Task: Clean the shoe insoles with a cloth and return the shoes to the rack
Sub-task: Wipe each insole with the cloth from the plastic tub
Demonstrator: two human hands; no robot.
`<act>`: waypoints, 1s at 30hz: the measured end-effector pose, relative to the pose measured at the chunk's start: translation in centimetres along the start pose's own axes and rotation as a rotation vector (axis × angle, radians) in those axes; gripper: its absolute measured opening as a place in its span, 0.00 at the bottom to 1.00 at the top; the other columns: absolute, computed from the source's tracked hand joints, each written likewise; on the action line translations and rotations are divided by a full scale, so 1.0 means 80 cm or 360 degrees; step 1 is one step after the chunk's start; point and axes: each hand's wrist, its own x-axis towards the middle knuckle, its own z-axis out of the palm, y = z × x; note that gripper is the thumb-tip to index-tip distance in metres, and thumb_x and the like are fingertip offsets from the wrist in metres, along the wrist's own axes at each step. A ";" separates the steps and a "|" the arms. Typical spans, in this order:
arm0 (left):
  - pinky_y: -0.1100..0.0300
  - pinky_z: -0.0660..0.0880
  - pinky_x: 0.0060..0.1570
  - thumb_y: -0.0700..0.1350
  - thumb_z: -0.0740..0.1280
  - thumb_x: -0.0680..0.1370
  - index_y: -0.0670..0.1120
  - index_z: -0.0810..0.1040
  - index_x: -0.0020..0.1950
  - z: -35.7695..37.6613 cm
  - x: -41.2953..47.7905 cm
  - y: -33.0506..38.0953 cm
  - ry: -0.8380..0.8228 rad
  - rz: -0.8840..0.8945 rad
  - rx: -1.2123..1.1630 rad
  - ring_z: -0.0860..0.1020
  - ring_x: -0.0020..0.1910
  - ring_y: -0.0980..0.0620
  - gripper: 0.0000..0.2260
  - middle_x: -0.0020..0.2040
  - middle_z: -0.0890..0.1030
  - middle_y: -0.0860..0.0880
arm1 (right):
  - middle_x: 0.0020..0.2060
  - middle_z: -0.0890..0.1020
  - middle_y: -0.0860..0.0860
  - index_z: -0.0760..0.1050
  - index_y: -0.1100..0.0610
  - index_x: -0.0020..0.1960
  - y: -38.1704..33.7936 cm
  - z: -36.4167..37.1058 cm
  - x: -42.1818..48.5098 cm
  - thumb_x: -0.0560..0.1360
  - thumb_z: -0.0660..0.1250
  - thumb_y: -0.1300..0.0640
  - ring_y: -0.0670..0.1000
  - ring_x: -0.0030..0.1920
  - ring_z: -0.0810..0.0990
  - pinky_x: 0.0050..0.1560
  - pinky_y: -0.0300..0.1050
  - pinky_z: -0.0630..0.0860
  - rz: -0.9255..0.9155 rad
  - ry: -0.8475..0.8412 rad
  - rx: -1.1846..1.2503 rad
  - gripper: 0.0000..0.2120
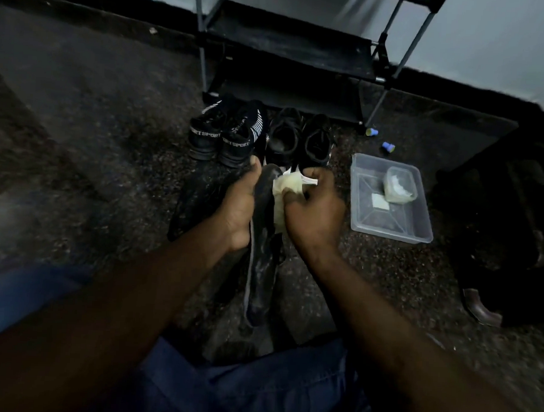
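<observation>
Above the speckled floor, the left hand (237, 210) grips a long dark insole (262, 237); the right hand (314, 214) pinches a crumpled pale cloth (289, 187).

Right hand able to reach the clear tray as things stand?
Probably yes: the clear tray sits on the floor just right of the right hand, with bare floor between them. That hand grips the cloth, though, so it isn't free to grasp.
</observation>
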 end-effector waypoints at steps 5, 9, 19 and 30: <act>0.50 0.76 0.63 0.63 0.50 0.85 0.42 0.72 0.76 0.009 -0.031 0.018 0.0016 0.0127 -0.0043 0.78 0.65 0.41 0.31 0.70 0.77 0.38 | 0.42 0.87 0.48 0.82 0.51 0.53 -0.031 0.013 -0.014 0.75 0.71 0.55 0.52 0.43 0.85 0.44 0.46 0.79 -0.0297 0.0203 -0.0044 0.06; 0.50 0.74 0.69 0.63 0.51 0.85 0.46 0.76 0.74 0.008 -0.034 0.029 0.0051 0.0167 -0.0008 0.77 0.70 0.43 0.29 0.70 0.79 0.41 | 0.47 0.85 0.50 0.83 0.54 0.51 -0.039 0.027 -0.029 0.72 0.69 0.60 0.55 0.49 0.82 0.52 0.51 0.78 -0.0678 0.0132 -0.0122 0.09; 0.54 0.79 0.58 0.66 0.49 0.84 0.45 0.75 0.74 0.002 -0.068 0.056 0.0013 0.0190 -0.0149 0.82 0.58 0.46 0.32 0.60 0.84 0.44 | 0.48 0.82 0.55 0.86 0.56 0.54 -0.078 0.026 -0.041 0.74 0.67 0.61 0.58 0.47 0.78 0.48 0.45 0.72 -0.0990 0.0079 -0.0454 0.12; 0.54 0.79 0.57 0.65 0.53 0.84 0.45 0.79 0.69 -0.032 -0.065 0.052 0.0181 0.0204 -0.0033 0.83 0.61 0.46 0.29 0.61 0.84 0.43 | 0.48 0.82 0.56 0.85 0.58 0.59 -0.073 0.064 -0.041 0.75 0.64 0.61 0.57 0.46 0.82 0.47 0.44 0.77 -0.0950 -0.0097 -0.0333 0.16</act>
